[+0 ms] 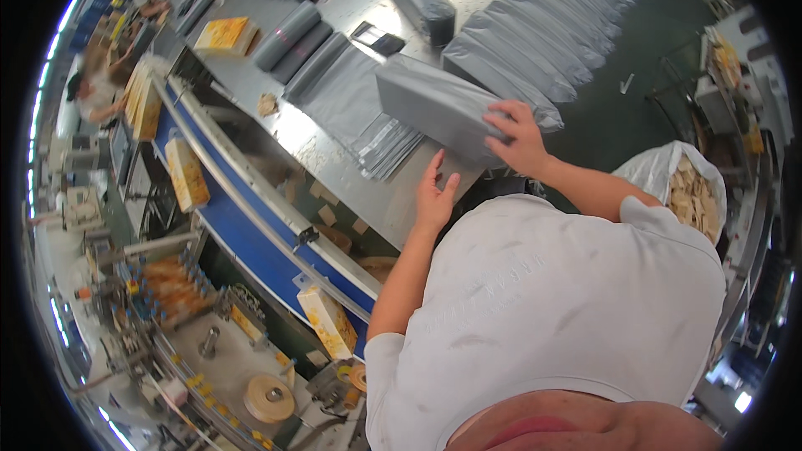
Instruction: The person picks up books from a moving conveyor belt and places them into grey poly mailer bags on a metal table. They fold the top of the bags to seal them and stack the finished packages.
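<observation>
A long, box-shaped package wrapped in grey plastic stands on its narrow side near the front edge of the table. My right hand grips its right end, with bent fingers and thumb against the grey film. My left hand is open just in front of the package, fingers and thumb apart, holding nothing. Beside the package on the left lies a flat stack of grey plastic bags. A row of similar grey-wrapped packages fills the table's right side, and another grey package stands behind.
To the left, a blue conveyor belt carries yellow-and-white boxes. Grey film rolls, a dark flat case and a yellow box sit on the metal table. A white sack of scraps stands at right. Other people work at far left.
</observation>
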